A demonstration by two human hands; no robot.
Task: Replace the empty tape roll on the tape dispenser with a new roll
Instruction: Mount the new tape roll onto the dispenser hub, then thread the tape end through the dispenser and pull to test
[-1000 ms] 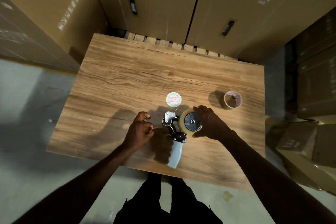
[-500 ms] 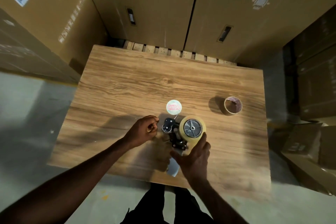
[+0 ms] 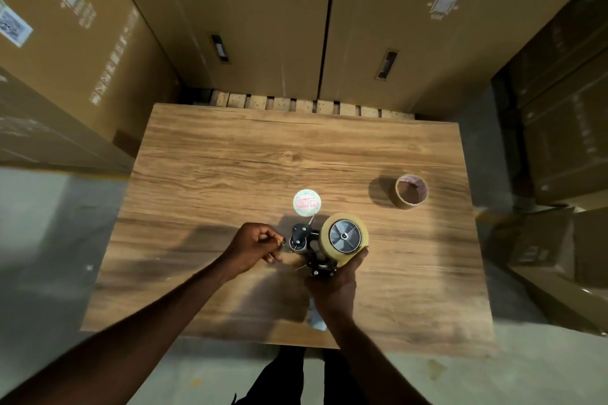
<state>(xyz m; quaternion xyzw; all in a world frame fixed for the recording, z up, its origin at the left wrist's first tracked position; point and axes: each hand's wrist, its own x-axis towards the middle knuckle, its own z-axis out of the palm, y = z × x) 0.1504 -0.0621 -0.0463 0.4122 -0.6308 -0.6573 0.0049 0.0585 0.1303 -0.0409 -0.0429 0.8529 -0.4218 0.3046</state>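
Head view: a wooden table [image 3: 230, 158] stands among tall cardboard boxes [image 3: 263, 16], with a pallet [image 3: 296, 105] showing at its far edge.

Near the table's front middle is the dispenser [image 3: 307, 240], a new roll [image 3: 343, 238] of tan tape already seated on its grey hub. The right hand [image 3: 332, 283] is wrapped around the dispenser's handle from below – fingers closed on it, the thumb reaching up against the roll's lower edge. A pale end of the handle shows beneath the wrist.

The left hand [image 3: 255, 248] is just left of the dispenser's front roller, its fingertips pinched together; they seem to nip something thin, perhaps the tape end, but it is too small and blurred to tell. The two hands are apart, with the dispenser's black frame between them.

A round white label [image 3: 306, 203] with red print lies flat just beyond the dispenser. The empty core [image 3: 411, 191] – a brown cardboard ring – rests well off to the right, near the table's right edge.
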